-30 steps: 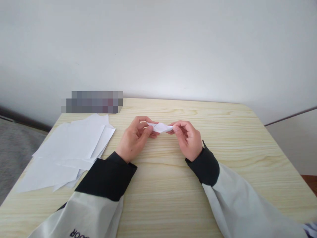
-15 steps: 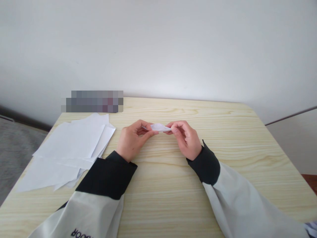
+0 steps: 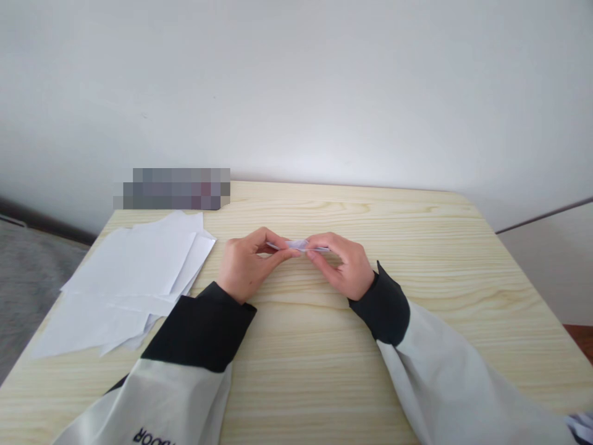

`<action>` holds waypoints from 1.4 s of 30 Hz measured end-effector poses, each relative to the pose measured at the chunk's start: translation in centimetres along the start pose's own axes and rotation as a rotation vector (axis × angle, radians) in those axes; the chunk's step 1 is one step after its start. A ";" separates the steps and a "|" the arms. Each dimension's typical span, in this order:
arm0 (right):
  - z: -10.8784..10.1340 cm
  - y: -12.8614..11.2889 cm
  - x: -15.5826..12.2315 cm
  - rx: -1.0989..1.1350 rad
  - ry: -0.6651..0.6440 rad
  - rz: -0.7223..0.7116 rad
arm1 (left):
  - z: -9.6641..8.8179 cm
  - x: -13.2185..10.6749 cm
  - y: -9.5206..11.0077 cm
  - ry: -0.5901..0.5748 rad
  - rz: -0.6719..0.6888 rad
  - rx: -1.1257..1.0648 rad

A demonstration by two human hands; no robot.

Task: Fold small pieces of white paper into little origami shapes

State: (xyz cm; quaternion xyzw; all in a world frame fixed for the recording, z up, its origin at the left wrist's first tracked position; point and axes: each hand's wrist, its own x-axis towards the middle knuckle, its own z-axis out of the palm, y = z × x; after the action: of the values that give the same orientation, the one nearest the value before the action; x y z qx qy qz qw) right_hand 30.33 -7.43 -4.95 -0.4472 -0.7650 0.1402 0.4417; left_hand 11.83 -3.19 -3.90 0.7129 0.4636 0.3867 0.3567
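Observation:
A small folded piece of white paper (image 3: 298, 245) is held just above the light wooden table (image 3: 417, 259), near its middle. My left hand (image 3: 245, 264) pinches its left end between thumb and fingers. My right hand (image 3: 343, 266) pinches its right end, fingers curled over the top. The paper now shows as a thin, flat strip, mostly hidden by my fingertips. Both arms wear sleeves with black cuffs and pale grey upper parts.
A loose pile of white paper sheets (image 3: 130, 278) lies on the table's left side, reaching its left edge. A blurred dark object (image 3: 171, 188) sits at the back left, against the white wall. Floor shows beyond the table's left and right edges.
Both hands have lowered toward the table and drawn closer together. The folded paper has gone from an open, wider shape to a flattened strip between the fingertips.

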 end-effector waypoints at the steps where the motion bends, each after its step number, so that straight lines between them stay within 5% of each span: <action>1: 0.0 0.0 0.0 -0.033 0.017 0.022 | 0.0 0.0 0.0 0.005 -0.001 0.006; 10: 0.2 -0.4 0.0 -0.113 0.132 0.134 | 0.3 0.0 0.2 -0.033 -0.148 -0.230; 19: 0.3 0.2 -0.3 0.033 0.119 0.281 | 0.0 0.4 -0.7 -0.164 -0.146 -0.129; 29: -0.1 0.5 -0.4 0.117 0.043 0.319 | -0.1 0.5 0.0 -0.211 -0.249 -0.324; 37: -0.5 0.8 -0.3 0.186 -0.078 0.348 | -0.9 0.7 0.0 -0.217 0.003 0.143; 42: -0.5 0.9 -0.4 0.212 -0.080 0.347 | -0.8 0.8 -0.5 -0.247 0.117 0.222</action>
State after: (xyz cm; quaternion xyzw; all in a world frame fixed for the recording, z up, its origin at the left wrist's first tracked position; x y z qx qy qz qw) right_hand 31.31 -7.33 -5.44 -0.5175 -0.6744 0.3116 0.4246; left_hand 11.15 -2.20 -3.78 0.8158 0.4140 0.2625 0.3070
